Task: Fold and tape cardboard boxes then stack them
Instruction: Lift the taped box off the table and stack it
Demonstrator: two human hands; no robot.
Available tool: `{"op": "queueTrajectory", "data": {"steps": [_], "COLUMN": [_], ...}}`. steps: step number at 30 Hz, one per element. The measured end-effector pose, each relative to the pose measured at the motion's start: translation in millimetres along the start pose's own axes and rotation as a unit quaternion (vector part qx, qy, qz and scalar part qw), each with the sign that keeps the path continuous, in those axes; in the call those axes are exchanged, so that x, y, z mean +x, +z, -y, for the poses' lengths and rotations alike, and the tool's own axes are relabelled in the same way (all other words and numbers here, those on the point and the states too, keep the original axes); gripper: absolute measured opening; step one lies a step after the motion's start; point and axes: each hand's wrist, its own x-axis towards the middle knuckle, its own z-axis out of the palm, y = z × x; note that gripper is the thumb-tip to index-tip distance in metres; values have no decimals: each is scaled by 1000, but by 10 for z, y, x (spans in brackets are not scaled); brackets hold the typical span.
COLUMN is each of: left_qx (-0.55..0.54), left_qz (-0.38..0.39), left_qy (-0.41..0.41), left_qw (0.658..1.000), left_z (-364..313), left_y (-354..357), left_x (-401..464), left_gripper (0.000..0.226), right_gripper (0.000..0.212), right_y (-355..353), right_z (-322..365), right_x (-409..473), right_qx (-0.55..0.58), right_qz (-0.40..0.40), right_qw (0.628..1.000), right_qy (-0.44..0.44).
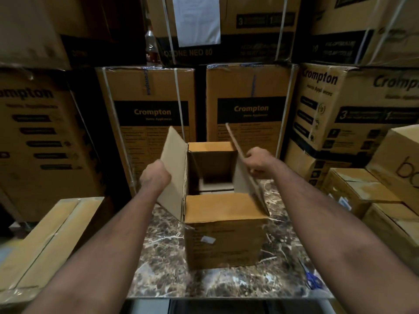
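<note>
Standing mid-frame on the marble table (pixel 226 284), your box (pixel 224 225) is half folded: near flap down, side flaps up. Your left hand (pixel 154 177) and right hand (pixel 258 160) each grip a side flap, fingers curled; taping and stacking remain.

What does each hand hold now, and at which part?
The left hand holds the open box's left flap; the right hand holds its right flap, at the outer edge.

marble table (pixel 163 252) | blue scissors (pixel 314 281) right edge | bottle (pixel 151 45) behind
</note>
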Motion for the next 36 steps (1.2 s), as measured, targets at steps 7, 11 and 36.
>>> {"op": "queueTrajectory", "data": {"steps": [7,11,36], "left_qx": [-263,-257,-473], "left_qz": [129,255,238], "left_qy": [59,37,-197], "left_qw": [954,931,825], "left_z": [-276,-312,-4], "left_y": [17,251,1027], "left_x": [-391,-588,-739], "left_gripper": [38,52,52], "right_gripper": [32,42,69], "right_y": [407,448,701], "right_z": [0,-167,-1055], "right_x": [-297,-384,-237], "right_qx": [10,17,238], "right_qz": [28,70,64], "right_qw": [997,989,967], "right_qy": [-72,-126,60]}}
